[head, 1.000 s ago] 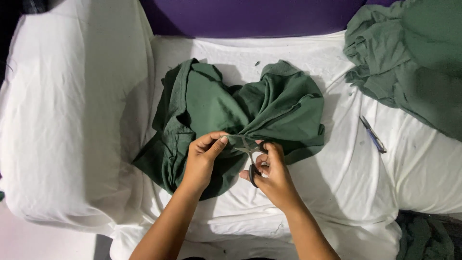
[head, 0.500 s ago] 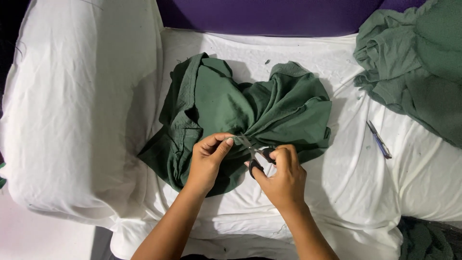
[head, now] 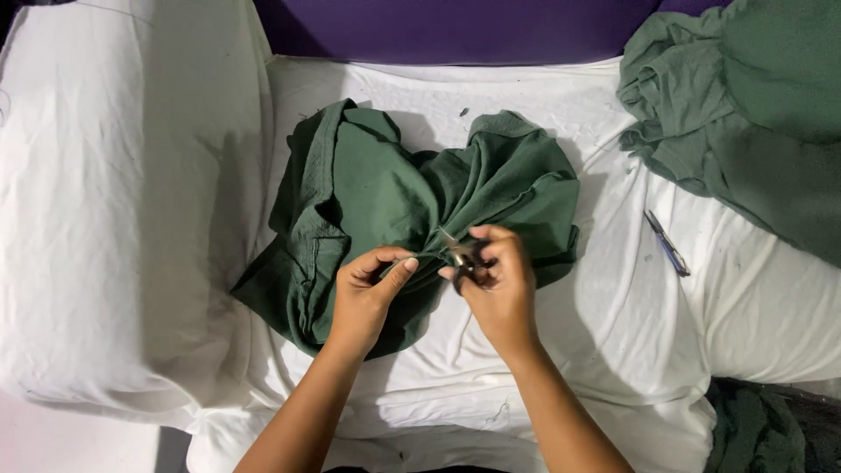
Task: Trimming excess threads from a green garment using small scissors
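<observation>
A crumpled dark green garment lies on a white sheet. My left hand pinches a fold of its fabric at the near edge. Just to the right, my right hand grips small scissors, whose blades point up-left at the pinched fold. The two hands are close together, almost touching.
A larger heap of green cloth fills the upper right. A pen-like tool lies on the sheet right of the garment. More dark cloth sits at the lower right. A purple surface runs along the back.
The view has shifted slightly. My right hand has turned the scissors and brought them closer to the fold that my left hand keeps pinched.
</observation>
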